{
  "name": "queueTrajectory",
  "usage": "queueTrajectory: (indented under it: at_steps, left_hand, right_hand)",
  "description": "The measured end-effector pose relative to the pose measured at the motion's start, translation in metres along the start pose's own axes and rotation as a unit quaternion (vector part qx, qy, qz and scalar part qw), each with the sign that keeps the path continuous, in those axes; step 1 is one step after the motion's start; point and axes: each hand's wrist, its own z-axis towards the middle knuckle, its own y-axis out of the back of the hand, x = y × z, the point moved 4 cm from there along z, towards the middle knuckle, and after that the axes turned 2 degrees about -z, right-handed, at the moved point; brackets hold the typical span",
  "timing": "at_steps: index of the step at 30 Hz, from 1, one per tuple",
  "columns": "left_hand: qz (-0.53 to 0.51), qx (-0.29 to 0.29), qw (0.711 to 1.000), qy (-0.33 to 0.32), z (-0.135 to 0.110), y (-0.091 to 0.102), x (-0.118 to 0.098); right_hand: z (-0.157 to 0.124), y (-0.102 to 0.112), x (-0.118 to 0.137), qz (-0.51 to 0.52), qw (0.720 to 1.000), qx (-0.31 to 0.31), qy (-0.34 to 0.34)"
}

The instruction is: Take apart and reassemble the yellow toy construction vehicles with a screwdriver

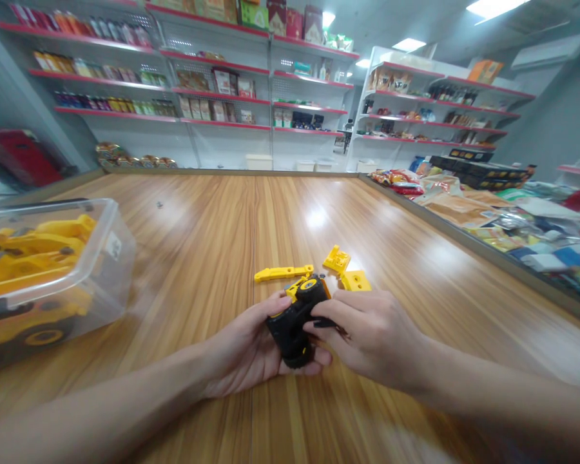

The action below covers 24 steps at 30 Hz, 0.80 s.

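Observation:
My left hand (251, 348) is wrapped round a toy construction vehicle (289, 332) with a black underside, black wheels and yellow hubs. The vehicle is tilted, its underside and wheels turned towards me. At its right side, my right hand (367, 328) pinches a small black part (325, 323) between thumb and fingers. What this part is, and whether it is joined to the vehicle, I cannot tell. Just beyond the hands lie a long yellow arm piece (283, 273), a yellow plate with holes (337, 259) and a yellow block (356, 281), partly behind my right fingers.
A clear plastic box (120, 258) with yellow toy vehicles stands at the left of the wooden table (212, 225). A tiny dark item (159, 204) lies farther back. Packaged goods (464, 206) cover the surface to the right. Stocked shelves (222, 67) line the back wall.

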Motion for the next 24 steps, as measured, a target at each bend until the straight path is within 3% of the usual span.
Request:
queueTrajectory:
  at_steps: [5,13,24]
  left_hand:
    - [-0.017,0.016,0.999,-0.026,-0.0007,-0.0004,-0.0033]
    - [-0.023,0.008,0.999,-0.043,-0.0008,0.0006,-0.0050]
    - [-0.031,0.003,0.999,-0.042,0.0003,-0.0019,-0.0053]
  right_hand:
    - [0.0019,0.0114,0.0026,0.053,0.998,0.011,-0.042]
    - [0.0033,0.0099,0.0050,0.113,0.990,-0.076,0.024]
    - [0.0061,0.0087,0.0020,0.089,0.990,-0.107,0.022]
